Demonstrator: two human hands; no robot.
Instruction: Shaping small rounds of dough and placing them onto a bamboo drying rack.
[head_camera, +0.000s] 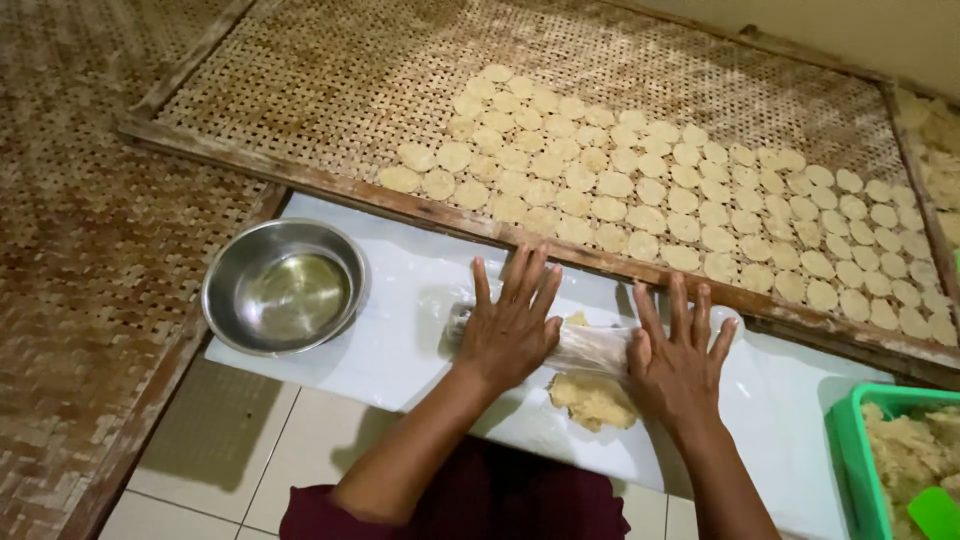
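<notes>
My left hand (512, 322) and my right hand (677, 355) lie flat, fingers spread, on a clear glass roller (592, 347) wrapped in plastic. The roller lies across a pale lump of dough (592, 398) on a white plastic sheet (400, 340). Part of the dough shows flattened in front of the roller, between my wrists. Just beyond the sheet stands a woven bamboo tray (330, 80) holding several rows of small round dough discs (640, 190).
A steel bowl (284, 285) with a little liquid sits left on the sheet. A green plastic basket (850, 440) of crumbly dough with a green scraper (937, 510) stands at the lower right. Another woven tray (80, 250) lies left; tiled floor below.
</notes>
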